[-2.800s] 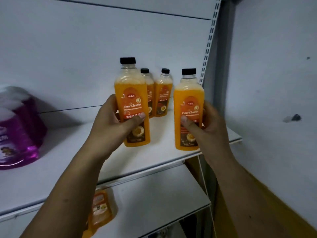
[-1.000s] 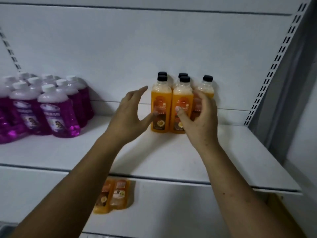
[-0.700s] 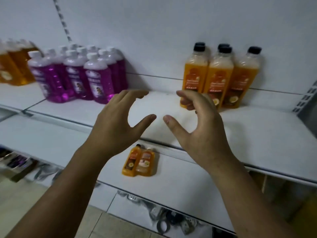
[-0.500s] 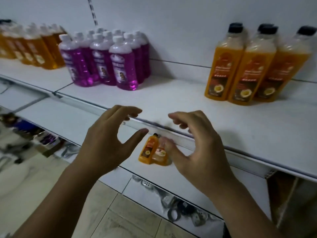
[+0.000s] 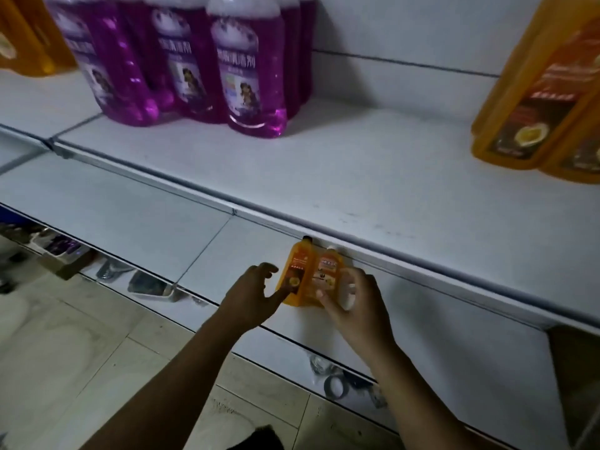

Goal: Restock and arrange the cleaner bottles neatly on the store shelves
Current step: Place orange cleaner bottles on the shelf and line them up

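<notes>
Two small orange floor cleaner bottles stand side by side on the lower white shelf (image 5: 146, 222), just under the lip of the shelf above. The left orange bottle (image 5: 300, 271) has a black cap. My left hand (image 5: 253, 297) is spread beside it, with the thumb touching its lower front. My right hand (image 5: 357, 303) curls around the right orange bottle (image 5: 328, 274), thumb on the label and fingers along its right side. Part of that hand is blurred.
On the upper shelf (image 5: 357, 164) stand several purple cleaner bottles (image 5: 246, 76) at the left, large orange bottles (image 5: 535, 102) at the right edge and more orange bottles (image 5: 22, 43) at the far left. Loose hardware (image 5: 146, 284) lies below the shelf on the tiled floor (image 5: 81, 352).
My view has dropped and moved closer to the lower shelf. Both hands have gone down from the upper shelf's edge to the two small orange bottles and now touch them.
</notes>
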A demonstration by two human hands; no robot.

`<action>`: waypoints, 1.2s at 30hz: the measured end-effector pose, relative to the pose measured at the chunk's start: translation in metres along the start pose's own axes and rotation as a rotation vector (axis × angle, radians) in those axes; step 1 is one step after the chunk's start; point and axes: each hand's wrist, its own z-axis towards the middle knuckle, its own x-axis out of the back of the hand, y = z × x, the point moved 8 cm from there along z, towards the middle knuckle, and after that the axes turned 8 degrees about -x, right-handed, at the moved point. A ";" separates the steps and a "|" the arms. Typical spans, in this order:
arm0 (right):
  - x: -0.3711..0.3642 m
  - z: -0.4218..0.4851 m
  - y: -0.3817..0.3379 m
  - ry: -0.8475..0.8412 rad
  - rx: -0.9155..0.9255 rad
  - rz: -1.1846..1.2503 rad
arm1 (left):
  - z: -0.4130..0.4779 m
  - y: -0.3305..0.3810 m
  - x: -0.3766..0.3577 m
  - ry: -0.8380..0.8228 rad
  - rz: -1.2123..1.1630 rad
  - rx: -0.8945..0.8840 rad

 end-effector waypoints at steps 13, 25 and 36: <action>-0.110 0.086 0.114 -0.074 -0.416 0.203 | 0.068 -0.082 -0.111 -0.078 -0.311 0.305; -0.101 -0.014 0.111 -0.595 -0.560 0.527 | -0.051 -0.051 -0.105 -0.239 -0.838 0.380; 0.028 -0.123 -0.022 -0.551 -0.097 0.407 | -0.188 0.066 0.028 0.046 -0.889 0.140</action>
